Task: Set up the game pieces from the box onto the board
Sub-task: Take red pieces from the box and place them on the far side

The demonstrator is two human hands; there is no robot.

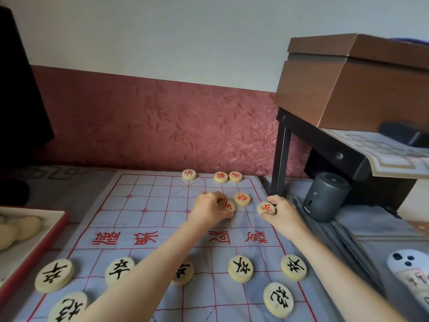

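Right of centre on the blue-grey red-lined cloth board (pixel 151 198), my left grip (pixel 212 209) pinches a pale round red-lettered wooden disc (pixel 227 205), my right grip (pixel 282 211) a second red-lettered disc (pixel 266 209): light, stiff, smooth I'd judge, so rims hold best.

Def someone's home imo: dusty-red leaf-pattern wallpaper (pixel 162 126), brown cardboard box (pixel 348 84) on black side table (pixel 282 145), patterned slipper (pixel 411 270).

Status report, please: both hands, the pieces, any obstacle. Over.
Left hand grips red piece at the board far half. Right hand pinches second red piece at right edge. Third red piece lies close between them.
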